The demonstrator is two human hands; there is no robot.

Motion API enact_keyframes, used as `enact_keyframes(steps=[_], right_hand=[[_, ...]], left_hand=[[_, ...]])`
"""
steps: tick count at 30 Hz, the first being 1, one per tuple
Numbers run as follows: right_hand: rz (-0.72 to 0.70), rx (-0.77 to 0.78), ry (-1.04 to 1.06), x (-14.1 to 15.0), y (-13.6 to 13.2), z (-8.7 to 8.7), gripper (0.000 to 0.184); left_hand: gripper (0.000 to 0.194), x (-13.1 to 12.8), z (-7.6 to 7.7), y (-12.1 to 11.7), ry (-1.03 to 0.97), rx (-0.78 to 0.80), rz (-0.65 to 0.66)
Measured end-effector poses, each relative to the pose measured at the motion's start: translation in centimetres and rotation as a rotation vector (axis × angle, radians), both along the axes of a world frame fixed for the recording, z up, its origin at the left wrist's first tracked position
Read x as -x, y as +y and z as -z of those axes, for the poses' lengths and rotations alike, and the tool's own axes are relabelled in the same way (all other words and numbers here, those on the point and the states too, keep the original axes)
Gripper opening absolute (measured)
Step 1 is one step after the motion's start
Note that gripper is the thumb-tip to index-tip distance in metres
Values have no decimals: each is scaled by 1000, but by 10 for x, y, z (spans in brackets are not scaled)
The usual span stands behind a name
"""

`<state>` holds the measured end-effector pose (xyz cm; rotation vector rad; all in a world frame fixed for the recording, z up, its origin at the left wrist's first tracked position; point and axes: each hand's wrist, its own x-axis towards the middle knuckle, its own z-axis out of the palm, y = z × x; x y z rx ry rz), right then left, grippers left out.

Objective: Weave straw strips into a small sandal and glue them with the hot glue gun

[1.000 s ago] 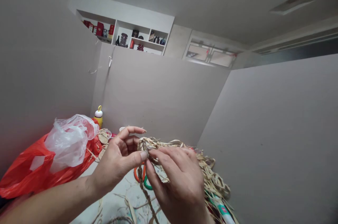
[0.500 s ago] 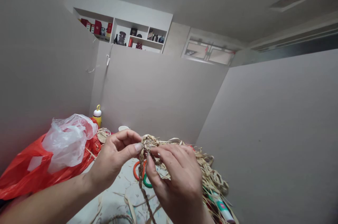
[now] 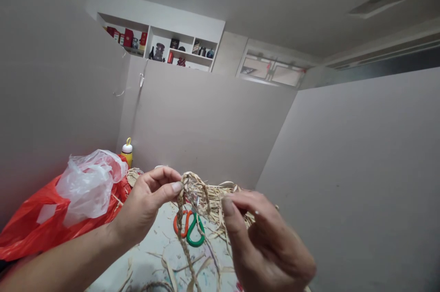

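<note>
Left grip (image 3: 146,202) pinching straw braid (image 3: 184,246), length hanging below; right grip (image 3: 270,241) apart, can't tell if pinching.

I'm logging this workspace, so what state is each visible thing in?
Left hand: pinching the straw braid.
Right hand: apart from the braid, thumb and forefinger close together; grip unclear.
Straw braid: looped at the top, hanging down.
Scissors: lying down; blades mostly hidden.
Yellow bottle: upright, capped.
Translucent bag: crumpled, on the red bag.
Red bag: crumpled.
Straw pile: loose.
</note>
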<state>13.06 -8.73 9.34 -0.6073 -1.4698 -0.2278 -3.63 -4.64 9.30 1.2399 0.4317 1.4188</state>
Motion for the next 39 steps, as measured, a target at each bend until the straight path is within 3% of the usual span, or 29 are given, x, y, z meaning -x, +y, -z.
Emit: enact_keyframes(steps=[6,9,33,39], right_hand=[[-318,580,-62,-20,14,-8,17],[-474,740,-85,-22,17,-11,17],[-807,988,75,-21,17,-13,17],[-817,973,59,-22,18,-13,19]], left_hand=[[11,-1,3,1,65,-38,115],[10,-3,5,1,99,-54,137],[18,-5,10,-2,206,-97,198],[17,-9,11,-5,164,-85,200]])
